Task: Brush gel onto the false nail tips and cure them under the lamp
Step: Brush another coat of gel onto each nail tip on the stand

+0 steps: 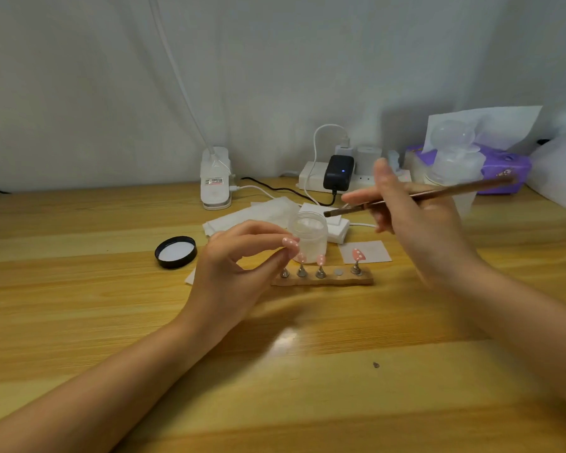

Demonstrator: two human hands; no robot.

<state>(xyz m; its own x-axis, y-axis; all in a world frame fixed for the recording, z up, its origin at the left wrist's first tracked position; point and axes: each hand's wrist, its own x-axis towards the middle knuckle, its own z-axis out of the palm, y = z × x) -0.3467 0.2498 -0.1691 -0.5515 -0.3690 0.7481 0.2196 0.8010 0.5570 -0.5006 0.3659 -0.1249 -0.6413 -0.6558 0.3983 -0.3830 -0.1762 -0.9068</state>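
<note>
Wooden tabletop point(79, 289) carries, near its middle, a strip stand point(322, 281) of pink dotted false nail tips point(321, 260), where the left hand point(239, 269) pinches the leftmost tip while the right hand point(415, 217) grips a thin brown brush point(406, 197), bristles pointing left over the clear open gel jar point(309, 235).

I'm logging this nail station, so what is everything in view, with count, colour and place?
Nail tips: four seen, pink with white dots; three on stand pegs, one at the left fingertips.
Stand: one, wooden, metal pegs, table centre.
Jar: one, clear, open, behind the stand.
Lid: one, black, left of the jar.
Brush: one, brown, tip above the jar.
Lamp base: one, white, at the wall.
Power strip: one, white, with black adapter.
Tissue pack: one, purple, far right.
Hands: left hand pinches a nail tip; right hand holds the brush.
</note>
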